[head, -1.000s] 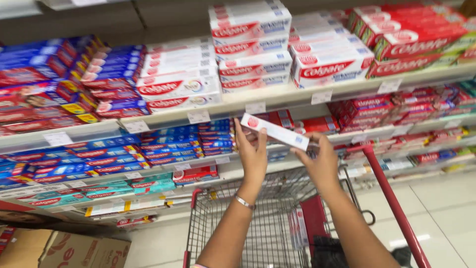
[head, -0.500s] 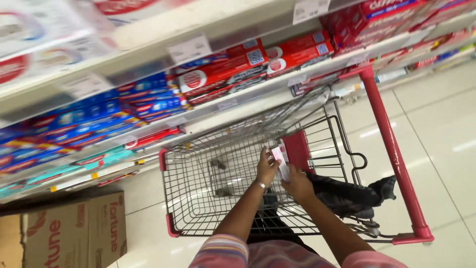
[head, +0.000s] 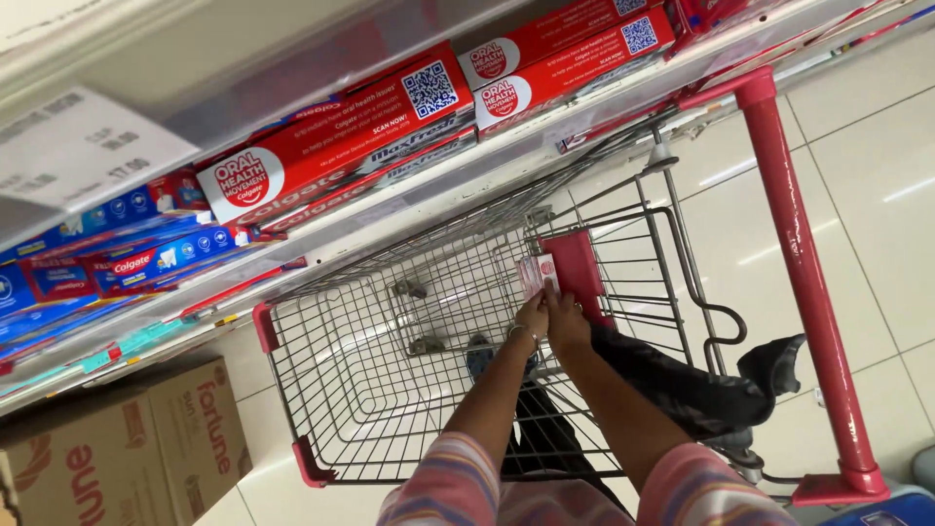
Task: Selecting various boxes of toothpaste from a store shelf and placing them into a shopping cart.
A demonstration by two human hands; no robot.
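Closer now to the red-framed wire shopping cart (head: 390,390), my left hand (head: 531,317) and right hand (head: 565,319) pinch the small white-and-red toothpaste carton (head: 537,274) at twelve o'clock; best lowered level, gently.

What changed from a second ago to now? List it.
Both hands, left hand and right hand, brought the white-and-red box down from shelf height into the wire cart. Both kept hold of it throughout. The red boxes on the shelf and the cart stayed put.
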